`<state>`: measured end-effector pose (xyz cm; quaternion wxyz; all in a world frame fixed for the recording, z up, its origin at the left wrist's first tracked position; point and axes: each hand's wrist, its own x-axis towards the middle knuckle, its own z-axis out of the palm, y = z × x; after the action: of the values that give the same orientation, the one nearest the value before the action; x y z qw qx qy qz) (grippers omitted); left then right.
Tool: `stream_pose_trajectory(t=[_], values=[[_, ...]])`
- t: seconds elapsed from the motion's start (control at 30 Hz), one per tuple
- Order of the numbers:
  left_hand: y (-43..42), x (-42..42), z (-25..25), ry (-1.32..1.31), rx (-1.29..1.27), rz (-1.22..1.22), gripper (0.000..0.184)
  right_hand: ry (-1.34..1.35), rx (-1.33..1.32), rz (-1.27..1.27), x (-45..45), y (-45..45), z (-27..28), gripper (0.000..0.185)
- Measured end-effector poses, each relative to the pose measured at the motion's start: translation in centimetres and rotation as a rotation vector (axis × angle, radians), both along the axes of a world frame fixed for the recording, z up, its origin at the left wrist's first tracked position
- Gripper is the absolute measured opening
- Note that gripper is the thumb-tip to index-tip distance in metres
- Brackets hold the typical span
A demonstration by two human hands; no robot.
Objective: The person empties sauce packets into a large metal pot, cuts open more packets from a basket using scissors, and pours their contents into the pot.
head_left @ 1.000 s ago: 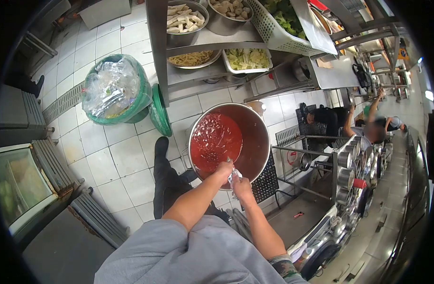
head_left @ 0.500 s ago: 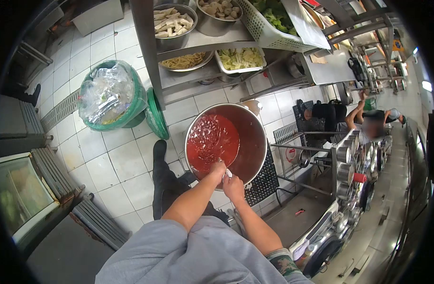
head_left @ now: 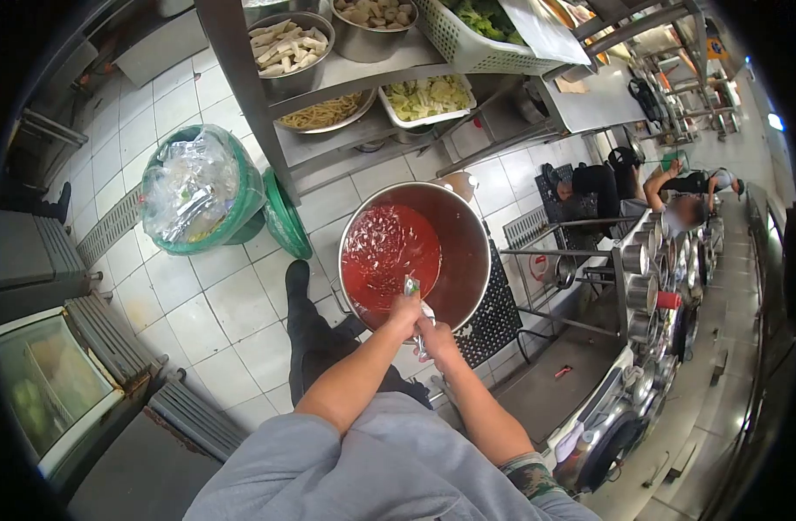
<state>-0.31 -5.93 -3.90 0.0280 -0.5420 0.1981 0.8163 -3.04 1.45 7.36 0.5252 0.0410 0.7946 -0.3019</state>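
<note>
In front of me stands a tall steel stockpot (head_left: 467,252), part filled with red liquid (head_left: 389,256) whose surface shows pale shiny flecks. My left hand (head_left: 404,314) is over the pot's near rim, closed around a pale, shiny, stick-like handle (head_left: 412,286). Just behind it, my right hand (head_left: 437,341) is closed on the same handle, whose whitish part shows between and below the hands. I cannot make out what the handle belongs to.
A green bin (head_left: 246,187) lined with clear plastic stands left, its lid (head_left: 285,217) beside it. Shelves beyond hold a basket of greens (head_left: 485,48) and a tray of chopped leaves (head_left: 428,97). A metal rack (head_left: 622,295) and steel pots are right; another person (head_left: 676,213) is farther off.
The handle's end now shows beyond my left hand, and more of it shows below my right hand. Both hands have shifted slightly toward me. The view has shifted a little too.
</note>
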Motion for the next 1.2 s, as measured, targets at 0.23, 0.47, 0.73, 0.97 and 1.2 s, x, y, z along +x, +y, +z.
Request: stream_pose_trajectory(t=[0.23,0.47,0.73,0.97,1.2], values=[[-1.5,0.3,3.0,0.026,0.039,-0.126,0.046,0.470,0.078,0.418,-0.1,0.6,-2.4,0.048],[-0.1,0.0,-0.3,-0.107,0.037,-0.054,0.039,0.529,0.039,0.557,0.2,0.5,-2.3,0.046],[0.2,0.4,-0.7,-0.121,-0.018,-0.086,0.034,0.503,0.077,0.616,0.1,0.9,-3.1,0.043],[-0.2,1.5,-1.0,-0.010,-0.011,-0.198,0.036,0.491,0.211,0.739,0.8,-0.8,0.3,0.044],[0.7,1.0,-1.9,-0.005,0.108,-0.026,0.028,0.503,0.287,0.966,1.3,-0.6,0.9,0.041]])
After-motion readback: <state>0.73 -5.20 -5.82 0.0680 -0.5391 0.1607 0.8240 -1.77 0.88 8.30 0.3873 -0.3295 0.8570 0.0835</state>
